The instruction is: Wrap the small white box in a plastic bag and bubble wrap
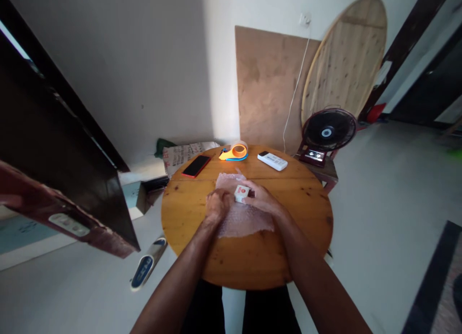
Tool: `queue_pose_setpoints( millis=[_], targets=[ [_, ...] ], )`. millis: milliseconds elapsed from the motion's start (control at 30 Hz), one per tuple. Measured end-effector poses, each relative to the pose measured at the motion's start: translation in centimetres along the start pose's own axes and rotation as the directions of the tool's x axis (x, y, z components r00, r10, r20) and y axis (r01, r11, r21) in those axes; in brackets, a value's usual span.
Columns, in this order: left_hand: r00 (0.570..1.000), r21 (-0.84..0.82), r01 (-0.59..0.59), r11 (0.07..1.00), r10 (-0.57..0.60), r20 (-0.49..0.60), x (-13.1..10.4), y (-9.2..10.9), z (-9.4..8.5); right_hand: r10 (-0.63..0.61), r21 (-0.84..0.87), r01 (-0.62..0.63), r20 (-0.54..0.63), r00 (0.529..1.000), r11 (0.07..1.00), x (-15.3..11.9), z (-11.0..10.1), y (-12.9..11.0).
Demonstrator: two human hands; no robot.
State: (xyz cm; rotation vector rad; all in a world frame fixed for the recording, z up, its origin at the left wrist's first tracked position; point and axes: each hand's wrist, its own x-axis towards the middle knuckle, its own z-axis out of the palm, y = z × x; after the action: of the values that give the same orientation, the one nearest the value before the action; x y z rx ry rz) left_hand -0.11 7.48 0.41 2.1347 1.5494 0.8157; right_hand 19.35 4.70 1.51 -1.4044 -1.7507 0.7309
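A small white box with red print [241, 193] is on a sheet of bubble wrap [245, 221], which lies on the round wooden table [249, 264]. My right hand [260, 198] grips the box from its right side, thumb and fingers around it. Just left of the box, my left hand [218, 203] rests at the left edge of the wrap with its fingers curled; what its fingertips hold, if anything, is too small to make out.
Toward the table's far edge are a red-edged phone [196, 166], an orange and blue tape dispenser [236, 152] and a white remote-like device [273, 160]. A black fan [327, 131] stands beyond the table at the right.
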Motion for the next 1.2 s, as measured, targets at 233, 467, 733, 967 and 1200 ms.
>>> queue_pose_setpoints(
  millis=[233,467,733,967,1200],
  targets=[
    [0.992,-0.118,0.112,0.987,-0.118,-0.043,1.0,-1.4,1.4,-0.031,0.158,0.029,0.01,0.999,0.987,0.7,0.1,0.7],
    [0.992,-0.106,0.121,0.987,-0.123,-0.015,1.1,-1.1,1.0,-0.148,-0.015,0.156,0.225,0.963,0.988,0.3,-0.5,0.2],
    [0.992,-0.082,0.126,0.989,-0.125,0.016,0.9,-0.6,0.3,-0.066,0.092,0.046,0.228,0.972,0.995,0.2,0.1,-0.2],
    [0.997,-0.091,0.08,0.993,-0.081,-0.006,0.8,-0.8,0.4,-0.08,0.118,0.049,0.271,0.959,0.992,0.3,0.0,0.3],
    [0.994,-0.087,0.111,0.99,-0.112,-0.007,0.7,-0.6,0.4,-0.019,0.233,-0.032,0.213,0.977,0.972,0.0,-0.4,-0.4]
  ],
)
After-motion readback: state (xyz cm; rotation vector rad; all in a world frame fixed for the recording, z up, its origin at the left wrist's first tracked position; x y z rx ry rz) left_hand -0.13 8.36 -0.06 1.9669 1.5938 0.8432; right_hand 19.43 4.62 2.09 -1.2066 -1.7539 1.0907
